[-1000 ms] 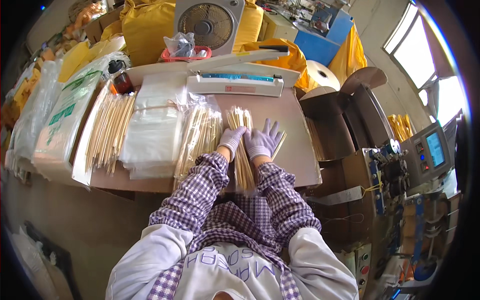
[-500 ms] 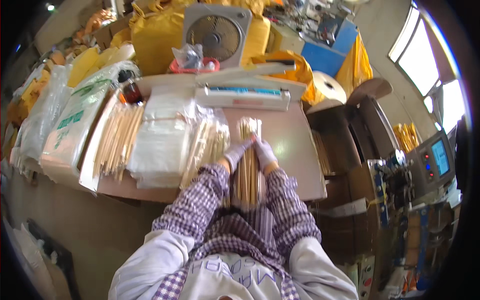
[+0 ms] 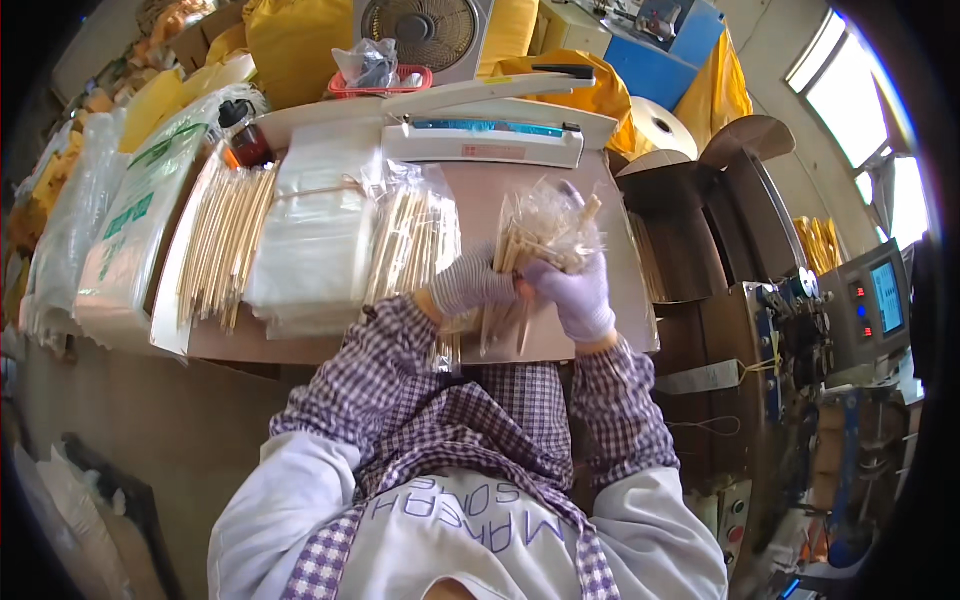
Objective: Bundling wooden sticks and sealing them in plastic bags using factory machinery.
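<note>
A clear plastic bag of wooden sticks (image 3: 545,228) is raised off the table between my two gloved hands. My left hand (image 3: 472,280), in a striped glove, is closed round the bundle's left side. On its right side my right hand (image 3: 578,292), in a pale purple glove, wraps the bag with its fingers partly hidden. Crumpled film stands up at the far end, where one stick pokes out. Left of my left hand lie bagged sticks (image 3: 412,232). Beside them is a stack of clear flat bags (image 3: 315,245), and farther left a pile of loose sticks (image 3: 226,240).
Across the back of the table (image 3: 490,180) stands a white heat sealer (image 3: 485,142). Behind it are a red basket (image 3: 400,86) and a grey fan (image 3: 420,35). A dark bottle (image 3: 245,135) sits back left; an opened cardboard box (image 3: 680,235) is at the right.
The bagged sticks have come up off the table and tilted, moving slightly right. My hands now grip their sides, and the film at the far end is bunched up.
</note>
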A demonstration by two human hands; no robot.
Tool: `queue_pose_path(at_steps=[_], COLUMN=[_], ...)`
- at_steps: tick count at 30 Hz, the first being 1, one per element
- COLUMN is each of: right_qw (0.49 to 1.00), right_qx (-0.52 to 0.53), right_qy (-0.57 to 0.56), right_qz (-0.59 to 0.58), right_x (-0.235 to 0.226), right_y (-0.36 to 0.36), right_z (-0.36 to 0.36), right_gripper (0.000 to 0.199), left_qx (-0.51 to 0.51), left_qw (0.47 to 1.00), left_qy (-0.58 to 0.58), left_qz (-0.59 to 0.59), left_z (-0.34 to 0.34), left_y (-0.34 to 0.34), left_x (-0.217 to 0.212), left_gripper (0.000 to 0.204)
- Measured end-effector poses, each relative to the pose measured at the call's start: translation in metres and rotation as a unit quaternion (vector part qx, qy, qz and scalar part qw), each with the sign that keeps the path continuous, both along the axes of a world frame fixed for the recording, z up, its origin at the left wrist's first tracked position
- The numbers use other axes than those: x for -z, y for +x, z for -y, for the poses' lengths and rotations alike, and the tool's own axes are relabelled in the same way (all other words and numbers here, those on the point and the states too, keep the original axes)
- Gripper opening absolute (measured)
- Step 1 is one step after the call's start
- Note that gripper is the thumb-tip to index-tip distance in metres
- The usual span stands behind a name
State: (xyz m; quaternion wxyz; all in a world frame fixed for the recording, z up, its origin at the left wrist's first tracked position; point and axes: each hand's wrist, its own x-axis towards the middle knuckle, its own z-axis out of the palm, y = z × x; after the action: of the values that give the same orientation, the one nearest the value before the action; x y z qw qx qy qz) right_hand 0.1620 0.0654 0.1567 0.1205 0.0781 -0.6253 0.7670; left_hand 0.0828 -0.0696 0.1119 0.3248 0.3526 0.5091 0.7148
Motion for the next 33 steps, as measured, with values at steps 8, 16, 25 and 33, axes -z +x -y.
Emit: queue_pose_path(at_steps=[8, 16, 25, 33], right_qw=[0.974, 0.957, 0.996, 0.939], right_qx=[-0.201, -0.253, -0.001, -0.001], right_qy=[-0.003, -0.051, 0.074, 0.274], right_qz=[0.102, 0.132, 0.044, 0.206], right_x=[0.027, 0.079, 0.128, 0.114], right_y=[0.022, -0.007, 0.027, 0.194], right_z=[-0.002, 0.028, 0.085, 0.055], right_gripper=[0.053, 0.028, 0.039, 0.042], left_qx=[0.047, -0.271, -0.405, -0.258], left_qw=[0.984, 0.606, 0.848, 0.868], left_qy=[-0.045, -0.398, -0.120, -0.104], left_qz=[0.164, -0.633, -0.321, -0.412], left_z=[0.042, 0.129, 0.078, 0.113], left_y=[0.100, 0.054, 0.084, 0.176], left_x=[0.020, 0.038, 0.023, 0.038], left_gripper=[0.083, 0.044, 0.014, 0.008])
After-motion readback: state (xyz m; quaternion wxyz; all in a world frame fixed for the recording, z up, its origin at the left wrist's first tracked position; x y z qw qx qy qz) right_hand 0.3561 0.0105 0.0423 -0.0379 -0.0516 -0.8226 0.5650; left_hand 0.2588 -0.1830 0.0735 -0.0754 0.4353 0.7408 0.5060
